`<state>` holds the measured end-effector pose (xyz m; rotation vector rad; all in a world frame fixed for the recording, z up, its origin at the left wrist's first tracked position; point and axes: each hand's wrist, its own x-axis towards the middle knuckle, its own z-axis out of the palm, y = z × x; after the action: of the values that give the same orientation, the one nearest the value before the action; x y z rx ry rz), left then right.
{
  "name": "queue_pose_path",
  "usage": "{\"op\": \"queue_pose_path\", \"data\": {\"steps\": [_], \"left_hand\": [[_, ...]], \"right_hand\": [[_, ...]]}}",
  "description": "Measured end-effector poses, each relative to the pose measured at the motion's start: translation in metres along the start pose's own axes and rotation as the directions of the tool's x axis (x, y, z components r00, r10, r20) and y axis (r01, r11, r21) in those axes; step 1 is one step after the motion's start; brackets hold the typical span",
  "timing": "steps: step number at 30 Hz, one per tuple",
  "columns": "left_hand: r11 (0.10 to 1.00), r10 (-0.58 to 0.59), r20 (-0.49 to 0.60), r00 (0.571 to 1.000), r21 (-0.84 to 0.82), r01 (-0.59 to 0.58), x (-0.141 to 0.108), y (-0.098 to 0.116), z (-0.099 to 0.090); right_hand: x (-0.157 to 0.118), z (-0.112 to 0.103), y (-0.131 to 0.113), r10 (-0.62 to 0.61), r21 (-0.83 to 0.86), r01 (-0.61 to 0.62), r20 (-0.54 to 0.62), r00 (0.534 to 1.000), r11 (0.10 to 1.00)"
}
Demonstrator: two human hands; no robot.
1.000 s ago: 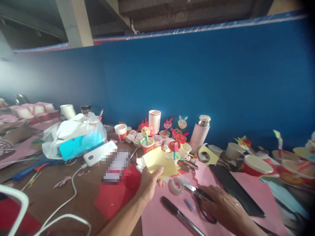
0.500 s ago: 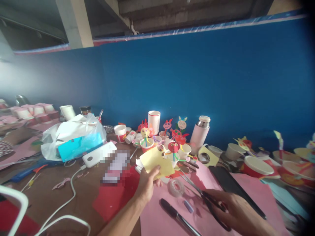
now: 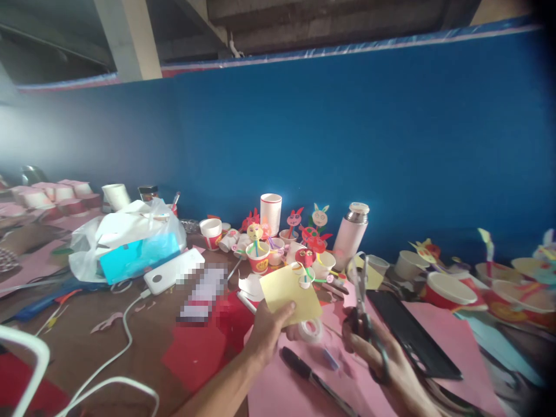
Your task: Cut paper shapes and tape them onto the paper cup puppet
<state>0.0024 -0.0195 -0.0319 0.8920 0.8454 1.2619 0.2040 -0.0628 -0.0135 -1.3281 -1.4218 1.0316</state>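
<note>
Between thumb and fingers, my left hand (image 3: pixel 270 330) pinches a sheet of yellow paper (image 3: pixel 291 295) that has a round hole near its upper right edge. To the right, my right hand (image 3: pixel 377 347) grips a pair of scissors (image 3: pixel 361 307) by the handles, blades pointing up and apart from the paper. Below the paper sits a roll of clear tape (image 3: pixel 311 330), partly covered by it. A black marker (image 3: pixel 315 379) lies between my hands on pink paper (image 3: pixel 278 382), with a small purple piece (image 3: pixel 330 358) near it.
Paper cups with paper animal faces (image 3: pixel 259 255) crowd the back, beside a pink thermos (image 3: pixel 351 234). A black phone-like slab (image 3: pixel 414 336) lies at right. Leftward are a white power bank (image 3: pixel 174 271) with a cable, a plastic bag (image 3: pixel 84 255) and red paper (image 3: pixel 195 353). Another person's arm shows far left.
My right hand has raised the scissors and turned their blades upward, away from the yellow paper. My left hand has shifted the paper slightly right and turned it to face me more.
</note>
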Motion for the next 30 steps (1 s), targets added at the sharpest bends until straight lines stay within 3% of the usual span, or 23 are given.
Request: {"op": "queue_pose_path", "data": {"steps": [3,6,9,14,22,24,27,30], "left_hand": [[0.997,-0.038,0.035,0.999,0.073,0.035,-0.005,-0.004,0.006],[0.992,-0.068,0.058,0.996,0.108,0.061,-0.009,-0.003,0.012],[0.988,-0.081,0.081,0.993,0.14,0.069,-0.011,-0.001,0.014],[0.976,-0.113,0.104,0.988,0.199,0.09,-0.012,-0.006,0.012],[0.977,-0.193,0.073,0.978,0.105,0.185,0.0,-0.013,0.008],[0.981,-0.153,-0.048,0.987,0.117,0.158,0.002,-0.008,0.007],[0.988,0.034,-0.208,0.978,0.153,-0.002,0.003,0.001,0.005],[0.985,0.113,-0.133,0.985,0.146,-0.093,-0.002,0.006,0.005]], "right_hand": [[0.0,0.025,0.001,0.013,0.122,-0.008,-0.045,0.999,0.992],[-0.002,0.036,0.005,0.0,0.189,0.026,-0.136,0.991,0.982],[-0.001,0.033,0.006,-0.014,0.208,0.051,-0.177,0.984,0.977],[0.003,0.026,0.009,-0.016,0.16,0.04,-0.148,0.989,0.986],[0.017,0.019,0.011,-0.108,0.004,0.112,-0.227,0.968,0.994],[0.024,0.013,0.004,-0.179,-0.105,0.156,-0.266,0.947,0.982],[0.033,0.008,-0.006,-0.345,-0.334,0.238,-0.312,0.885,0.912],[0.038,0.016,-0.011,-0.566,-0.584,0.329,-0.282,0.775,0.742]]}}
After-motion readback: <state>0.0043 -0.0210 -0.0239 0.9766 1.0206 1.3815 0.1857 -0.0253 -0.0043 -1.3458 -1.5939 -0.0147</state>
